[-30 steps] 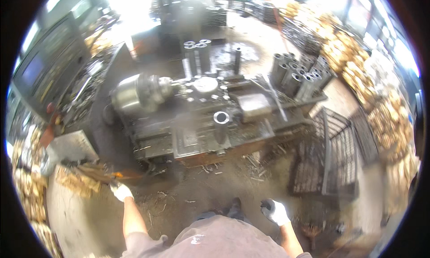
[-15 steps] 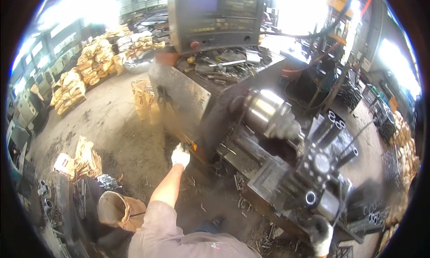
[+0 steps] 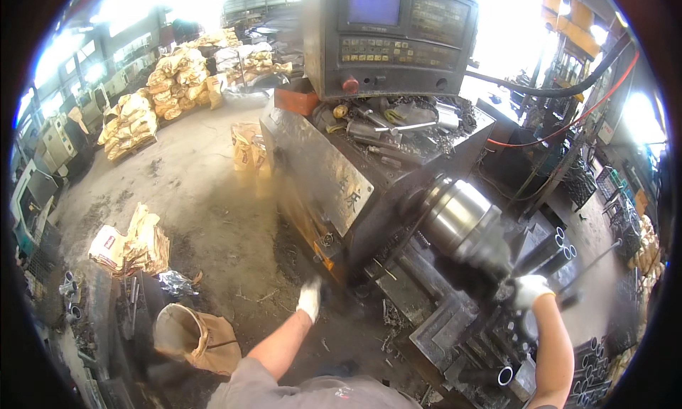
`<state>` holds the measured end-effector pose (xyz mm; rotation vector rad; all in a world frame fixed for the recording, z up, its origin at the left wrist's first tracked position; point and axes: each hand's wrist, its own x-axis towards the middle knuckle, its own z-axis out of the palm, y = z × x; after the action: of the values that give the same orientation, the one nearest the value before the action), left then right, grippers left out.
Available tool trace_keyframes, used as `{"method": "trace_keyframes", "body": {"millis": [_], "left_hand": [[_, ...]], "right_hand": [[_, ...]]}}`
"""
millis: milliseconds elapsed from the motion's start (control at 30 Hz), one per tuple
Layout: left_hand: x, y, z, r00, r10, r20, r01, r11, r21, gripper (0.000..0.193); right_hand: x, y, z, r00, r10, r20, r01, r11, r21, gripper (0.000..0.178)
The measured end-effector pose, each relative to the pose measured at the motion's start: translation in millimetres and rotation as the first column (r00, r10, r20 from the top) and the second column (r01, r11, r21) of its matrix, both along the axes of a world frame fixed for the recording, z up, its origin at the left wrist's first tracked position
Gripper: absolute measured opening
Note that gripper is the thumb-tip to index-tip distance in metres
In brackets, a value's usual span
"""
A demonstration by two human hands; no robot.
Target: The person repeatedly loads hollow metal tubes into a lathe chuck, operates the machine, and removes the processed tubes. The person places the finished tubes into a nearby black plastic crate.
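Observation:
My left hand (image 3: 310, 300), in a white work glove, hangs over the dirty floor a little below an orange part (image 3: 323, 257) on the machine's lower side. Motion blurs its fingers, and nothing held can be made out. At the right, my right hand (image 3: 531, 291), gloved in white with dark fingertips, reaches to the near end of the lathe's shiny metal chuck (image 3: 462, 213). Its fingers merge with the dark tooling (image 3: 490, 338) there, so their grip is hidden. A metal tube (image 3: 497, 375) lies in the tooling below this hand.
A control panel (image 3: 398, 43) with a blue screen stands over a ledge littered with chips and tools (image 3: 398, 121). At left are an open brown paper sack (image 3: 213, 345) and stacked sacks (image 3: 135, 245). Metal tubes (image 3: 561, 245) stand beyond my right hand.
My right hand has risen from beside the tooling's near end to the chuck's end. The left hand has drawn back from the orange part. The whole view has shifted, moving the machine rightward.

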<state>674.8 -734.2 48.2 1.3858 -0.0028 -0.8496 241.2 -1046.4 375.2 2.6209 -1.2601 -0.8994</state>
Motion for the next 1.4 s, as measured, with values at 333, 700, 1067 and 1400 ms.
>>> {"method": "trace_keyframes", "body": {"millis": [333,700,1067,1400], "left_hand": [[-96.2,118.4,-159.8,0.879,-0.414,-0.236,0.474,0.713,0.516,0.023],[-63.3,139.1,-173.8,0.919,-0.357,-0.168,0.389,0.74,0.549,0.017],[-94.2,24.9,-106.6,0.831,-0.55,0.085,0.5,0.805,0.321,0.023],[-207.5,-109.8,137.8,-0.202,-0.211,0.956,0.435,0.856,0.281,0.044]], "right_hand": [[-18.3,-91.0,-78.6,0.881,0.163,0.444,-0.306,0.912,0.274,0.056],[-47.3,-18.1,35.7,-0.126,0.381,0.916,0.491,0.826,-0.276,0.045],[-115.7,-123.0,-60.1,0.926,-0.286,0.245,0.097,0.81,0.578,0.024],[-100.7,-157.6,-80.5,0.668,-0.234,0.706,-0.197,0.86,0.471,0.054]]}}
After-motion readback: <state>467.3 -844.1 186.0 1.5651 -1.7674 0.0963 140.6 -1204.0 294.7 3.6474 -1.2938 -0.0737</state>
